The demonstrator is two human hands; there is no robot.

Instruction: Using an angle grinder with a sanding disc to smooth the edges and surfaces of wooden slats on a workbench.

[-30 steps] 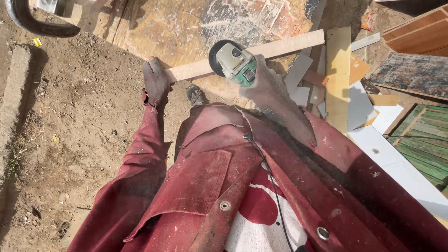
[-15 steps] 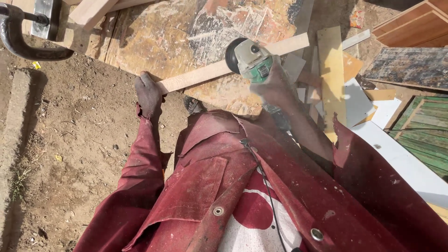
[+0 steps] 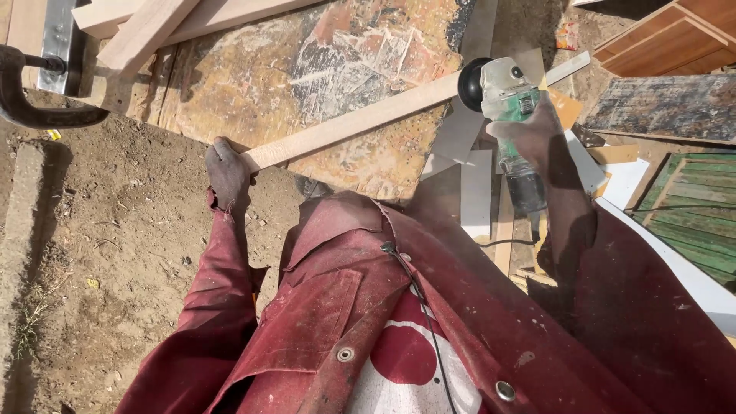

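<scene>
Filling the lower half of the frame is our dusty red work coat (image 3: pixel 368 322), with bare dirt ground (image 3: pixel 100 230) running down the left side. Above it, across the upper middle, lies a big worn board (image 3: pixel 307 69) that serves as our bench, stained orange and scraped white. A long pale wooden strip (image 3: pixel 360 123) slants over that bench from centre left up toward the upper right. Green slatted panels (image 3: pixel 690 215) and white and tan offcuts (image 3: pixel 475 184) sit at the right. At the upper left edge a dark metal clamp (image 3: pixel 38 100) curves in beside some stacked timber (image 3: pixel 146 27). Our left hand (image 3: pixel 228 170) has its grip closed around the near end of the strip. Our right hand (image 3: pixel 529 134) has its grip closed on a green and grey angle grinder (image 3: pixel 506 100), whose dark disc meets the strip at upper right.
</scene>
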